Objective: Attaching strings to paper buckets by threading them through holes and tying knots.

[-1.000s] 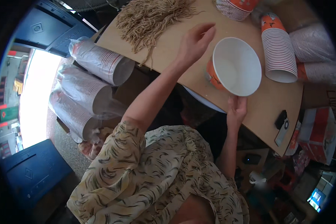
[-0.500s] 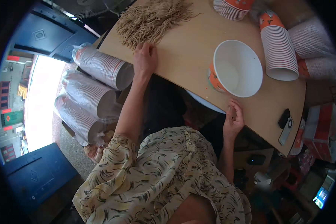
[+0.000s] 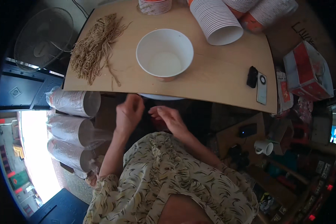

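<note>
My left hand (image 3: 129, 112) is in front of the table's near edge, its fingers curled inward; whatever they hold, if anything, is hidden. Close by on its right, my right hand (image 3: 170, 118) points toward it with fingers stretched out and nothing visible in them. Beyond them on the tabletop stands a large white paper bucket (image 3: 165, 52), its mouth facing me. A heap of tan strings (image 3: 95, 48) lies at the table's left, with a few loose strands trailing toward the near edge. Below that edge, part of a pale round rim (image 3: 162, 97) shows behind my hands.
Nested paper buckets (image 3: 216, 22) lie at the back right, and another stack (image 3: 155, 6) stands at the back. A phone (image 3: 262, 87) and a black object (image 3: 252, 76) lie on the right. Wrapped bucket stacks (image 3: 65, 128) are left of me, below a fan (image 3: 43, 39).
My left hand has come away from the strings and off the tabletop. The right hand has moved left from beside the bucket, so both are now close together. The view has turned right.
</note>
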A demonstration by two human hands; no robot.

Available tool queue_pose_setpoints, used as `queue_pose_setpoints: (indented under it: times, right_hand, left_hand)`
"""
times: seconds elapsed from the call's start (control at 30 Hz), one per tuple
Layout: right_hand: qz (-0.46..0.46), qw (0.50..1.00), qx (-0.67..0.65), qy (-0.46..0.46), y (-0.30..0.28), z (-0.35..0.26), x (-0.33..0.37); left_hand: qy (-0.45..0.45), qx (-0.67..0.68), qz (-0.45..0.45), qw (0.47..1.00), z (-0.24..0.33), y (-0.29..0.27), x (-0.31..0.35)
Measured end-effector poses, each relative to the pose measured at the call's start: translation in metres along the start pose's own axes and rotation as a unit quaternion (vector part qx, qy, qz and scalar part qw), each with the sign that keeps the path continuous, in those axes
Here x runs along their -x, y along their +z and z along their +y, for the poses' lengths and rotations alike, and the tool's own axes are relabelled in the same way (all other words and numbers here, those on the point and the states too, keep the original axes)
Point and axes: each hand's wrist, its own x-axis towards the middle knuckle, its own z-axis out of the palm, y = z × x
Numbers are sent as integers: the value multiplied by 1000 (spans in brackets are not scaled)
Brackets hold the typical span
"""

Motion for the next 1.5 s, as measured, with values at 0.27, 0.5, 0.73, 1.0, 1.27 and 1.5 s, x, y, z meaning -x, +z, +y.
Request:
queue_pose_setpoints:
  times: [0.27,0.5,0.73,1.0,1.27,1.5]
  right_hand:
    - [-24,998,-49,41,-11,-6,17]
    - [147,962,-227,-32,-4,-16,22]
    - [228,939,-165,-198,-43,-79,17]
    - [257,922,-80,-279,-39,-136,11]
    - [187,949,-15,-255,-30,-175,6]
    - [76,975,108,-177,-28,-195,11]
  left_hand:
    - [10,16,-23,1000,56,37,54]
    - [2,30,-50,998,73,29,81]
    - [52,100,-215,970,40,36,82]
    - [139,86,-306,938,22,43,45]
    - [201,94,-362,905,16,52,34]
    - [255,127,-339,896,16,36,19]
